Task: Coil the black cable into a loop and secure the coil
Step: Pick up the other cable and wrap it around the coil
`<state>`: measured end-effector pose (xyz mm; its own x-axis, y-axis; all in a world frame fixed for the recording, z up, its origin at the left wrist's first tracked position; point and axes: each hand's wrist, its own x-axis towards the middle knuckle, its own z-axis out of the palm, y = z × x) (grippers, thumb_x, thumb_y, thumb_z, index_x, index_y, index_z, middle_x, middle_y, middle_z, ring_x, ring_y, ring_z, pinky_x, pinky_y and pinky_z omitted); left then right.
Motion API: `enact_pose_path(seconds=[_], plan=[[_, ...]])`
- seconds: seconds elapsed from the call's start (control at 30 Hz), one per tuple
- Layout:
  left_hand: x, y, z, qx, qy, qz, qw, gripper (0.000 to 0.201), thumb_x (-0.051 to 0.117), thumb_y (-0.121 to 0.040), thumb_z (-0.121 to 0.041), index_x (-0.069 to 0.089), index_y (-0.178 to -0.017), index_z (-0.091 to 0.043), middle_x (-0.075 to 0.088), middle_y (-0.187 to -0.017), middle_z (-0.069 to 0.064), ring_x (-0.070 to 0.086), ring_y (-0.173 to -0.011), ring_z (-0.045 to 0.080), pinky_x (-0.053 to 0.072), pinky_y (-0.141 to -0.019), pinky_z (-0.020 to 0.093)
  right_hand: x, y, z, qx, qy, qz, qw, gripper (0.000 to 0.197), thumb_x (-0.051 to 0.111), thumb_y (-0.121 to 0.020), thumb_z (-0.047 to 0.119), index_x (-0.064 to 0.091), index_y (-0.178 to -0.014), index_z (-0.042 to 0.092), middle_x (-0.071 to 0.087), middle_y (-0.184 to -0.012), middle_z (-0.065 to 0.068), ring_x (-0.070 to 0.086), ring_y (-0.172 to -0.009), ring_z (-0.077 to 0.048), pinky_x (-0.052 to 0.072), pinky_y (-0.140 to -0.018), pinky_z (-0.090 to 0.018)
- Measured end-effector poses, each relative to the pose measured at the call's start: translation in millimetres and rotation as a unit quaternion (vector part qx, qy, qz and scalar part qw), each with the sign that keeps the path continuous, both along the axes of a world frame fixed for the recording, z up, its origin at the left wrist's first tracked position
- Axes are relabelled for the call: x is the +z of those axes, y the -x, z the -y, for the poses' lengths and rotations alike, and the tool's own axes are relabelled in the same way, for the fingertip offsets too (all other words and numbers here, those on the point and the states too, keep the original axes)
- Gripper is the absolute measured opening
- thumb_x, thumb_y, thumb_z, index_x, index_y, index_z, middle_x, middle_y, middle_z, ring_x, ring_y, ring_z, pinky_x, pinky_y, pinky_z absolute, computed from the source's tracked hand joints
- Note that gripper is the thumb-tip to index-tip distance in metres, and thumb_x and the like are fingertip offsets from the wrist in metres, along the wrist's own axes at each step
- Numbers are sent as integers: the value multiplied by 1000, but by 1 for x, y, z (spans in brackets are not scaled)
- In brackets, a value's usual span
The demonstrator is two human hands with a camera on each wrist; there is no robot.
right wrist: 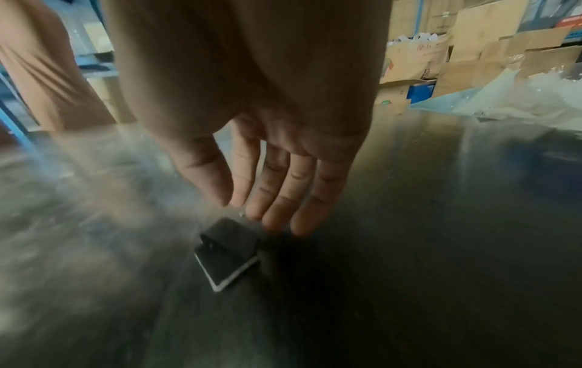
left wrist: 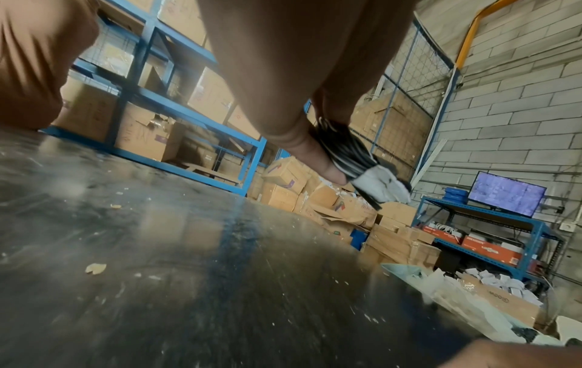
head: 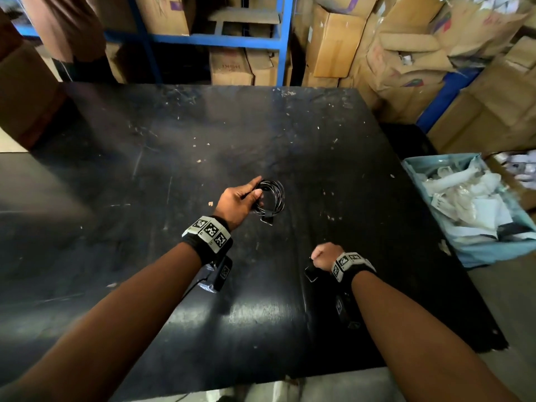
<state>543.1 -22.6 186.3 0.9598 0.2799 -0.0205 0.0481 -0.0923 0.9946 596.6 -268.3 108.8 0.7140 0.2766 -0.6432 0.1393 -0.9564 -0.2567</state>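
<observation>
The black cable (head: 272, 197) is wound into a small coil just above the black table (head: 174, 140), near its middle. My left hand (head: 258, 188) grips the coil's left side between thumb and fingers. In the left wrist view the thumb (left wrist: 315, 159) presses on the bundled cable strands (left wrist: 343, 149), and a pale strap tab (left wrist: 381, 186) sticks out beyond them. A dark band with a light tab (head: 267, 218) sits at the coil's near edge. My right hand (head: 314, 256) hangs nearer the front, fingers (right wrist: 277, 199) straight and pointing down over a small black square piece (right wrist: 226, 254) lying on the table.
A pale blue bin (head: 429, 181) full of white wrappers stands off the table's right edge. Cardboard boxes (head: 333, 39) and blue shelving (head: 232, 39) line the far side. Small scraps and crumbs dot the tabletop.
</observation>
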Motion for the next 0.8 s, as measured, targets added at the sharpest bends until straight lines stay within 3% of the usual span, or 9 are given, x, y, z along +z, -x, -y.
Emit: enact_pose_path(seconds=[0.07,0.13,0.2,0.27,0.37,0.47,0.63,0.8], plan=[[-4,0,5,5,9,-8,1000,41,49,-92,-6,45,-132,-7,58,-76,-1,56,-58,-2,54,-68,20,-10,6,8,-22,-11,-18,1000,14,61,-72,21,66,-83,29,69,-109,4,63,-102,-20,49,-85,-24],[-7,1,10,10,10,-14,1000,40,50,-92,-7,47,-131,-8,59,-74,-1,57,-59,-1,54,-69,22,-17,9,13,-24,-33,-15,999,18,66,-70,26,64,-86,32,67,-103,5,62,-99,-18,49,-87,-25],[-9,1,15,11,9,-18,1000,40,50,-92,-8,47,-132,-9,59,-74,0,57,-61,1,54,-69,24,-21,12,16,-18,-54,-9,998,28,72,-70,24,65,-97,23,63,-94,4,60,-92,-15,50,-85,-26],[-10,2,18,14,17,-20,1000,40,50,-92,-8,46,-132,-8,58,-74,0,56,-60,0,53,-68,22,-23,15,18,-13,-69,7,998,31,76,-67,21,65,-96,18,59,-89,5,60,-88,-15,49,-79,-25],[-12,3,23,21,32,-17,999,41,48,-92,-5,44,-133,-6,57,-76,1,57,-57,-2,53,-65,18,-26,14,19,-8,-75,24,997,21,75,-67,19,65,-85,21,60,-84,5,63,-89,-18,45,-70,-23],[-13,6,25,23,34,-12,999,41,48,-92,-4,43,-133,-5,57,-76,1,57,-57,-2,52,-63,16,-25,16,19,17,-103,56,993,7,68,-73,13,68,-77,19,60,-79,3,64,-88,-21,43,-70,-23],[-22,12,23,32,28,-16,999,41,49,-92,-6,45,-132,-7,59,-76,-1,57,-60,2,53,-66,19,-30,22,18,37,-133,118,983,21,61,-83,3,74,-94,15,45,-94,3,52,-88,-15,35,-76,-17],[-33,15,22,39,13,-25,999,39,53,-90,-8,50,-129,-12,65,-68,-13,58,-62,5,53,-66,24,-30,22,11,82,-116,77,987,26,59,-82,8,69,-103,19,47,-103,2,56,-101,-21,42,-82,-23]])
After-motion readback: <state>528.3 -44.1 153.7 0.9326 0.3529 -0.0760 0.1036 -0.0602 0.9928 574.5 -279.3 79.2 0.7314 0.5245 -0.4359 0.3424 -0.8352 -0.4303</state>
